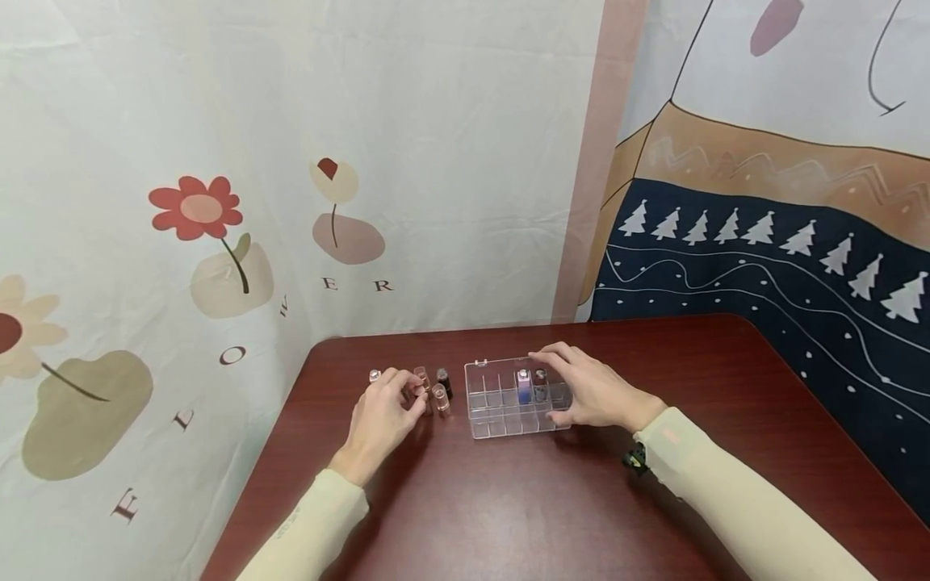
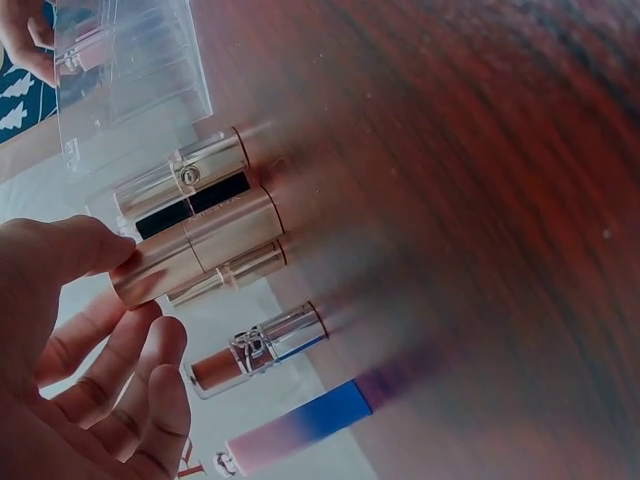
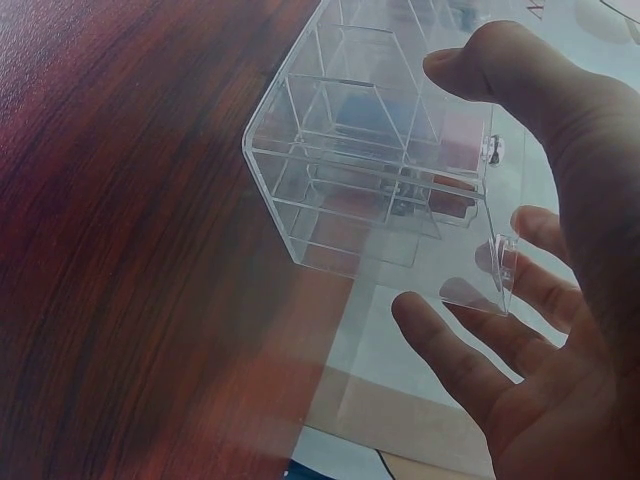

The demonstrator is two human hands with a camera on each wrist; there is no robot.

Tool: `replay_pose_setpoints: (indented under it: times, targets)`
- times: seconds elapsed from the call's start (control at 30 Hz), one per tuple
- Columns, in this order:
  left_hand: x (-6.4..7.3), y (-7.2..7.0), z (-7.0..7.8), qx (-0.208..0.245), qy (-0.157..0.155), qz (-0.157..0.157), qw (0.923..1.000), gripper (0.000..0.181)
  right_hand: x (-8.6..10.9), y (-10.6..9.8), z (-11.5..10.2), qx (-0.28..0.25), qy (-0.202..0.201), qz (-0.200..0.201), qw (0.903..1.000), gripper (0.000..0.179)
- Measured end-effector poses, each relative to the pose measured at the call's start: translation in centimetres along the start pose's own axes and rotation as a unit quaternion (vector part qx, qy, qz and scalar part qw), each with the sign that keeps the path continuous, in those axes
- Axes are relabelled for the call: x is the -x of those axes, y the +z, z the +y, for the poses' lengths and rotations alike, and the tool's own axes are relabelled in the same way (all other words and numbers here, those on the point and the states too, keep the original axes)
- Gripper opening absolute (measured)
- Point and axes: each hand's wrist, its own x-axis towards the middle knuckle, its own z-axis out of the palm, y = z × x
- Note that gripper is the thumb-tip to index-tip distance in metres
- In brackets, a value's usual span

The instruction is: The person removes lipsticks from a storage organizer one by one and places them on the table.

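Observation:
My left hand (image 1: 381,411) pinches the upper end of a shiny rose-gold lipstick (image 2: 215,240) between thumb and fingers; it stands among other lipsticks on the table. Close beside it are a clear-and-gold lipstick (image 2: 225,160) and a black tube (image 1: 444,382). Farther along stand a clear-cased lipstick (image 2: 255,350) and a pink-and-blue one (image 2: 300,425). My right hand (image 1: 592,390) spreads around the right end of a clear compartment organizer (image 1: 497,421), thumb toward the front, fingers toward the back. Two tubes stand inside it, one a pink-and-blue lipstick (image 1: 524,387); whether the fingers press the walls is unclear.
The organizer and lipsticks stand on a reddish-brown wooden table (image 1: 472,508). Behind it hangs a pale cloth (image 1: 465,161) with printed flowers; a dark blue tree-patterned cloth (image 1: 726,266) hangs at the right. A dark wrist device (image 1: 635,460) shows at the right cuff.

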Motion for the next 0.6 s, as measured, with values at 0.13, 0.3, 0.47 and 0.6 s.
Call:
replay_pose_setpoints:
  times: [0.13,0.3,0.47,0.6]
  targets:
    - [-0.06,-0.03,-0.02,-0.009,-0.001,0.002,1.0000,0.013,0.02,-0.01,-0.03,0.000,0.002,0.000,1.0000,0.103]
    - [-0.08,-0.11,-0.13,-0.021,-0.003,0.004,0.9998,0.014,0.02,-0.05,-0.08,-0.002,0.005,-0.002,1.0000,0.103]
    - [-0.07,-0.14,-0.19,-0.029,-0.002,0.006,0.9996,0.014,0.04,-0.09,-0.10,-0.005,0.007,-0.003,1.0000,0.104]
    - [-0.06,-0.19,-0.12,-0.035,0.001,0.012,0.9993,0.014,0.06,-0.10,-0.10,-0.005,0.007,-0.003,1.0000,0.104]
